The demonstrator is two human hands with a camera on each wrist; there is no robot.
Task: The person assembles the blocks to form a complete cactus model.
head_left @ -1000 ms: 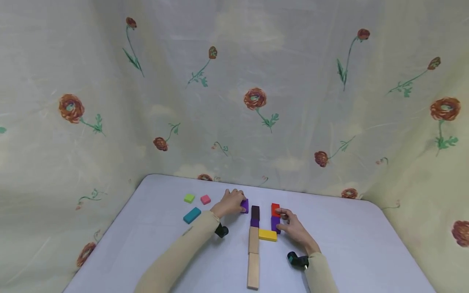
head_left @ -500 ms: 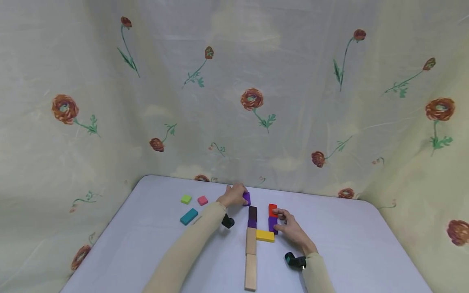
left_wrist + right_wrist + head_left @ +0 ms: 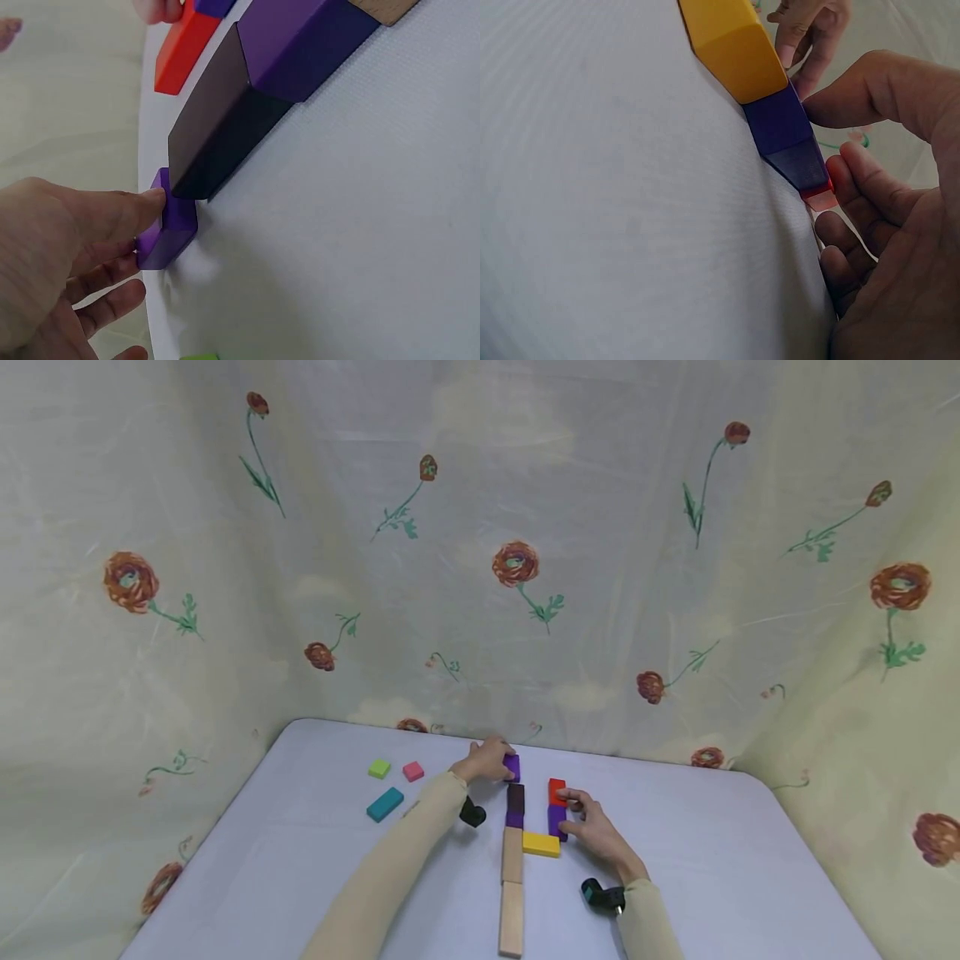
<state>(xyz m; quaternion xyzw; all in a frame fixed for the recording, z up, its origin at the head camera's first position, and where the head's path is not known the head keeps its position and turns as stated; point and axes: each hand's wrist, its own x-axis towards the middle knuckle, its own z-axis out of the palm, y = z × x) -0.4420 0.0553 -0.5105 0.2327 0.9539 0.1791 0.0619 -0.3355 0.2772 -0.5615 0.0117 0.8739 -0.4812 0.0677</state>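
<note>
My left hand (image 3: pixel 489 761) pinches a purple block (image 3: pixel 512 767) between thumb and fingers, just beyond the far end of a dark brown block (image 3: pixel 516 799). In the left wrist view, that purple block (image 3: pixel 178 219) overlaps the dark block's end. A second purple block (image 3: pixel 289 45) and two natural wood blocks (image 3: pixel 512 855) continue this row towards me. To the right, a red block (image 3: pixel 557 791) and another purple block (image 3: pixel 556 821) lie end to end. My right hand (image 3: pixel 598 833) rests at them with loosely bent fingers, the thumb at the purple block and the index finger at the red one.
A yellow block (image 3: pixel 541 844) lies crosswise between the wood row and the right-hand purple block. On the left of the white table (image 3: pixel 300 860) are a green block (image 3: pixel 379 768), a pink block (image 3: pixel 413 771) and a teal block (image 3: pixel 386 804). A flowered curtain (image 3: pixel 600 610) hangs behind.
My left hand has carried its purple block away from me and to the right, from beside the dark block to past its far end. My right hand stays at the red and purple blocks.
</note>
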